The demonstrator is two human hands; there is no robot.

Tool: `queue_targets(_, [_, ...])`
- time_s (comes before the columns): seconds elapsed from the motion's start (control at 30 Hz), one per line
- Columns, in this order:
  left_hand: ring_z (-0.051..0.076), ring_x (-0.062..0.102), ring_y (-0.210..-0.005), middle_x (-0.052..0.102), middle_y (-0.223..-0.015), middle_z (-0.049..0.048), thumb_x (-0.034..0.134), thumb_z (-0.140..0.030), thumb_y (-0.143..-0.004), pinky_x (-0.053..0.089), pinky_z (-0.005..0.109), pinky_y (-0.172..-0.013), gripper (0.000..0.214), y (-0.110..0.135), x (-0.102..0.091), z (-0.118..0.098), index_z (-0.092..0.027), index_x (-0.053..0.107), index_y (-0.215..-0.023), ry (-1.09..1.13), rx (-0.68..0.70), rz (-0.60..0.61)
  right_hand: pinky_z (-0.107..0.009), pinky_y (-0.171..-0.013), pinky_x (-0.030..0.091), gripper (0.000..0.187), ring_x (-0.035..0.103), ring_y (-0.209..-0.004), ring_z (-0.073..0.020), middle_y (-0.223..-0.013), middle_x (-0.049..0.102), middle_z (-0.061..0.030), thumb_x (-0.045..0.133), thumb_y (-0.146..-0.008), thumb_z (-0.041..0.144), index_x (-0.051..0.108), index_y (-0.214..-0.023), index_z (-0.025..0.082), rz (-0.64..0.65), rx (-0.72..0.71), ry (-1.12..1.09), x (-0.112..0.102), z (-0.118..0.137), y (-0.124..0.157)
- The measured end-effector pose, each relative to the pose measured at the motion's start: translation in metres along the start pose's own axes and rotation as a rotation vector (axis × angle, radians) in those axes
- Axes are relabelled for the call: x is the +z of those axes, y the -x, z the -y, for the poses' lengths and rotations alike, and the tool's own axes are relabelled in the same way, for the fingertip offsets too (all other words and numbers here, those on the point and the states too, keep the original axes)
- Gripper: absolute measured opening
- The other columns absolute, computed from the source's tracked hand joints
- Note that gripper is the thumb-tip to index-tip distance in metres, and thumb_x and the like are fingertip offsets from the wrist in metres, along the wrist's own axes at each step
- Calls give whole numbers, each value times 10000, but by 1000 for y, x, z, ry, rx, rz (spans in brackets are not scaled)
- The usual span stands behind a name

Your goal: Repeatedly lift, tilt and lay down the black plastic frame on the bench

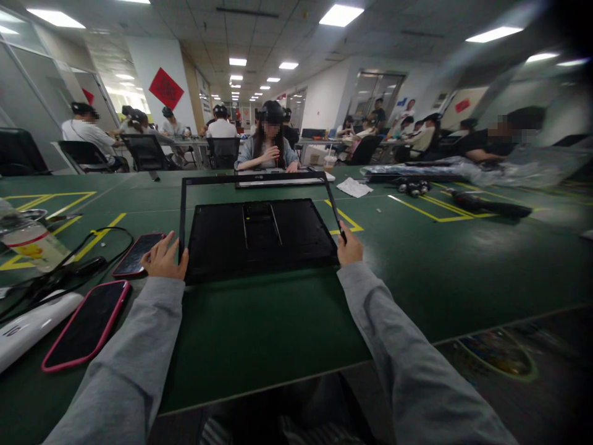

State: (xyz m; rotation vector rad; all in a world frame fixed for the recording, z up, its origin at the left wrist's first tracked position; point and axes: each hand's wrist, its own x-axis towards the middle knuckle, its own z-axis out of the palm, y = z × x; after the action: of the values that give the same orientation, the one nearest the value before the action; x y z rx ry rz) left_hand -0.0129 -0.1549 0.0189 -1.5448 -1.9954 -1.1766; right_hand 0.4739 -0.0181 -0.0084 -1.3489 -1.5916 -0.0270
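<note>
A thin black monitor bezel frame [254, 180] stands tilted up in front of me. My left hand [165, 256] grips its left side, and my right hand [349, 247] is closed around its right side. Through the frame's opening I see a black monitor back shell [217, 232] lying on the green table, with a recessed section and two light metal strips at its middle. The frame's lower edge cannot be made out against the dark shell.
Left are a pink-cased phone [88, 324], a second phone [139, 253], a white device [39, 327], black cables and a plastic drink cup [34, 241]. Opposite sits a person [269, 139] at a panel. Crumpled paper [354, 187], black parts [414, 187] and plastic wrap lie beyond on the right.
</note>
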Motion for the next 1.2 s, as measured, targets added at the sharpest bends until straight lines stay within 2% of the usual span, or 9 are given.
queue_targets(0.2, [278, 468, -1235, 508, -1412, 76, 497, -392, -867, 192, 487, -1023, 387, 0, 10, 14, -253, 627, -1204, -89, 28, 98, -442, -1027, 448, 525, 589, -1157, -272, -1280, 619, -130, 434, -851, 171, 524, -1366, 129, 82, 28, 75, 6, -7, 3])
queue_targets(0.57, [255, 465, -1232, 502, -1421, 52, 473, -414, -872, 207, 485, -1019, 375, 3, 13, 15, -269, 638, -1176, -131, -17, 216, -445, -1017, 457, 528, 616, -1115, -283, -1223, 657, -118, 452, -850, 167, 525, -1372, 152, 193, 123, 166, 8, -12, 7])
queue_targets(0.93, [268, 452, -1242, 488, -1432, 55, 484, -403, -863, 213, 507, -1010, 369, 3, 14, 16, -287, 642, -1176, -136, -38, 279, -454, -1037, 445, 518, 584, -1177, -291, -1283, 622, -115, 458, -856, 159, 529, -1370, 157, 234, 159, 152, 7, -8, 8])
queue_targets(1.2, [268, 462, -1241, 493, -1426, 72, 466, -419, -870, 208, 517, -1008, 382, 4, 17, 19, -266, 633, -1178, -133, -27, 269, -468, -1032, 447, 522, 598, -1155, -290, -1281, 624, -115, 461, -863, 164, 514, -1382, 168, 246, 163, 161, 6, -9, 9])
